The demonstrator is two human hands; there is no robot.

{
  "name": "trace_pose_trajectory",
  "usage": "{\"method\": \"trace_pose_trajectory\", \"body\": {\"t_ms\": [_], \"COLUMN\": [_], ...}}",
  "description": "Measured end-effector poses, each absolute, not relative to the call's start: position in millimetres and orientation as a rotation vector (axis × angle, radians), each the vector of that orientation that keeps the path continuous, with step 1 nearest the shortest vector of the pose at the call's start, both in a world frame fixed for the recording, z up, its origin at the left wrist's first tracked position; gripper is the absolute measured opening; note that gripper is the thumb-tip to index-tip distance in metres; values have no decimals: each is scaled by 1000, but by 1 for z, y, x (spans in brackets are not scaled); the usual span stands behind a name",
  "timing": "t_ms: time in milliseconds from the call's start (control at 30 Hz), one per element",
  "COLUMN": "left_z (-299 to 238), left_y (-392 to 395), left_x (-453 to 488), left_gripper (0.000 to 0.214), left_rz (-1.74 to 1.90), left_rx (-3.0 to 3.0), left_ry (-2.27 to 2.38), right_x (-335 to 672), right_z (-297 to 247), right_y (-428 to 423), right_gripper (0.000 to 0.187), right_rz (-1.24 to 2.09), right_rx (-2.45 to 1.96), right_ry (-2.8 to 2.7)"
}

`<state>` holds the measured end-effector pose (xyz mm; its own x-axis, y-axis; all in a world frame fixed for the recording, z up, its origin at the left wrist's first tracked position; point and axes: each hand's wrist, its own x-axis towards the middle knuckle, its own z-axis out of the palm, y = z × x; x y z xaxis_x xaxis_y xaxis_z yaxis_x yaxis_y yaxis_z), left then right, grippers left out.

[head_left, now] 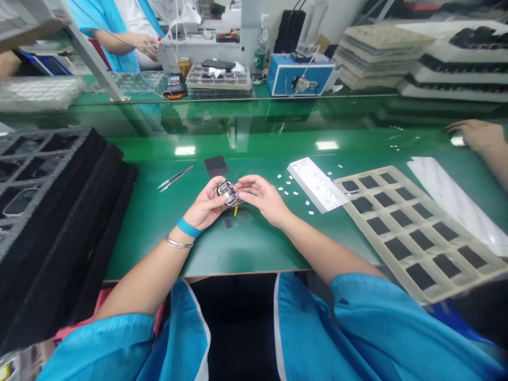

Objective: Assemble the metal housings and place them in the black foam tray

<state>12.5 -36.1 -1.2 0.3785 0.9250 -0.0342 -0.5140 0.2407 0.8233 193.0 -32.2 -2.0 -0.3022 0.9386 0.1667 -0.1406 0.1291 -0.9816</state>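
Note:
My left hand (209, 203) holds a small rounded-square smartwatch case (227, 193), open side up, with a circuit board showing inside. A yellow strip (236, 210) hangs from its lower edge. The fingers and thumb of my right hand (262, 198) close on the right edge of the case; their exact contact is too small to make out. Beneath the hands lie a small dark square (228, 224) and some clear film. A dark flat sheet (216, 166) is just beyond the left hand, and metal tweezers (174, 179) lie to its left.
A white box (317, 185) holds small white pieces, several more scattered beside it. A beige compartment tray (381, 241) with dark pads stands right; black foam trays (59, 211) are stacked left. Another person's hand (478, 135) rests far right; a co-worker (127, 39) sits across.

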Motion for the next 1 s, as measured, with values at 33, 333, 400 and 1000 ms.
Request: {"method": "trace_pose_trajectory", "body": {"t_ms": [33, 333, 400, 1000], "left_z": [-1, 1, 0, -2], "left_y": [-36, -40, -40, -27], "left_x": [13, 15, 15, 4], "left_gripper": [59, 54, 54, 49], "left_rz": [1060, 1074, 1071, 1004], "left_rx": [837, 896, 906, 828], "left_ry": [593, 620, 620, 745], "right_x": [192, 186, 186, 203], "right_z": [-2, -9, -9, 6], "right_y": [-33, -35, -35, -27], "right_gripper": [49, 43, 42, 30], "right_rz": [1385, 1419, 1448, 1385], "right_rx": [-844, -863, -859, -954], "right_ry": [-1405, -1424, -1380, -1270]}}
